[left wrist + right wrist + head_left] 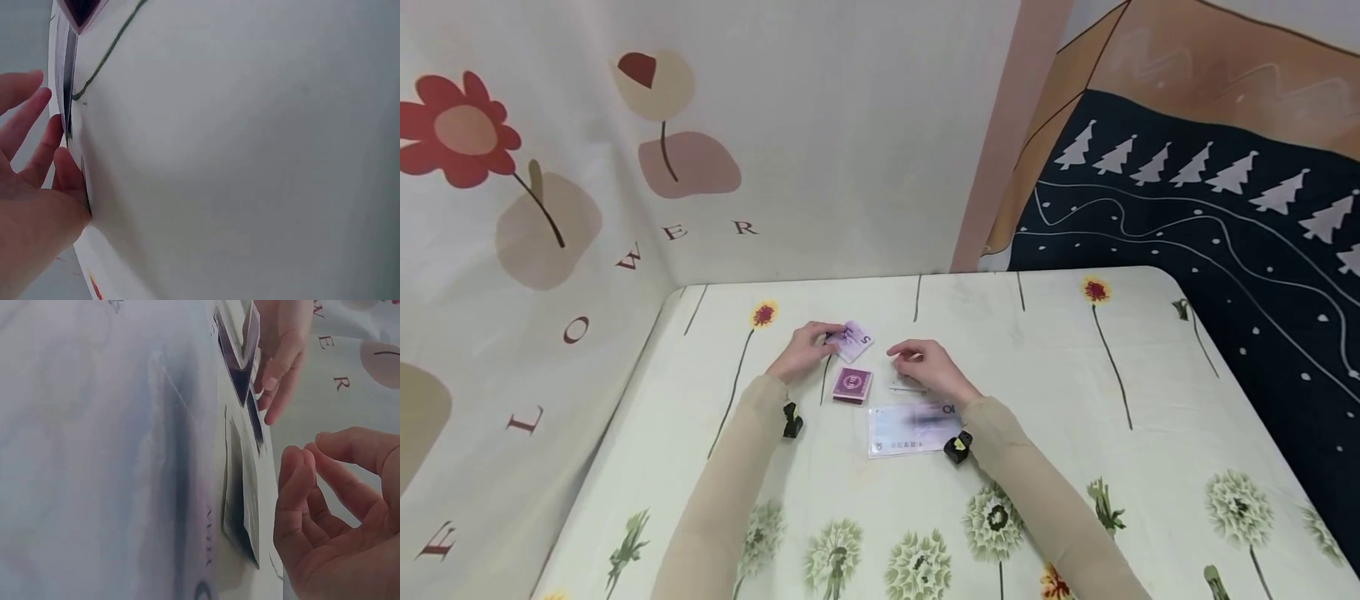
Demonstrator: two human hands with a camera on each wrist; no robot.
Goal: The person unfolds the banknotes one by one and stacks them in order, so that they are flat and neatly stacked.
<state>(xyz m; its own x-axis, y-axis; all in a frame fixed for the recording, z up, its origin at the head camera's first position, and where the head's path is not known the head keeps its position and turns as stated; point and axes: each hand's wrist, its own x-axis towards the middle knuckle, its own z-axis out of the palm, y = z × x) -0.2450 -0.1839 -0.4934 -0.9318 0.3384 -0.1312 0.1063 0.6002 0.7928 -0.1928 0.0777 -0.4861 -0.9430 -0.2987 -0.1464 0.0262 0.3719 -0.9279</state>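
My left hand (805,350) rests its fingertips at the left corner of a small purple note (856,342), folded and printed with dark figures. Just below lies a darker purple folded note (852,383) with a round emblem. My right hand (925,367) hovers loosely curled, thumb and forefinger tips close together, with nothing seen between them. Below its fingers is a pale folded note (234,487), partly hidden by the hand in the head view. A larger pale violet note (906,429) lies flat near the right wrist, printed with 10 in one corner.
A white flower-print cloth (1037,367) covers the table. Small black devices are worn at the left wrist (792,421) and right wrist (957,448). Behind the table hang a light curtain (820,167) and a dark tree-print cloth (1210,225).
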